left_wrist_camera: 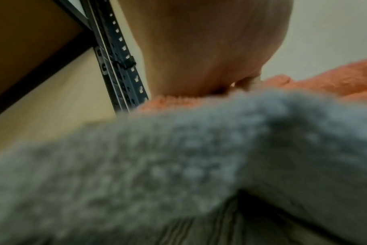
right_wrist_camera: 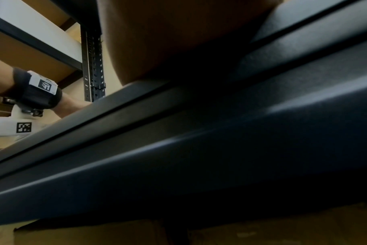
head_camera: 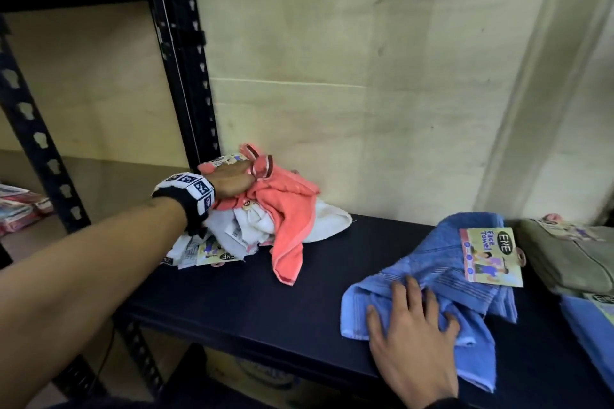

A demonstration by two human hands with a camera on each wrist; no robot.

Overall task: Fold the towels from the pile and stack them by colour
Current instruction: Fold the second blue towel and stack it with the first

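A loose pile of towels sits at the back left of the dark shelf [head_camera: 252,295]: a coral towel [head_camera: 285,209] draped over white ones [head_camera: 246,226] with paper labels. My left hand [head_camera: 247,176] is on top of the pile, its fingers curled into the coral towel. In the left wrist view the palm [left_wrist_camera: 210,49] presses into the coral towel [left_wrist_camera: 325,79] behind a blurred pale towel [left_wrist_camera: 178,157]. My right hand [head_camera: 415,305] lies flat, fingers spread, on a rumpled blue towel [head_camera: 442,262] with a "Face Towel" label near the shelf's front edge.
A folded olive towel [head_camera: 571,262] and a blue towel [head_camera: 588,325] lie at the far right. A black perforated rack post [head_camera: 186,53] stands behind the pile, against a pale wall. Packaged goods [head_camera: 20,209] lie lower left. A cardboard box [head_camera: 265,375] sits under the shelf.
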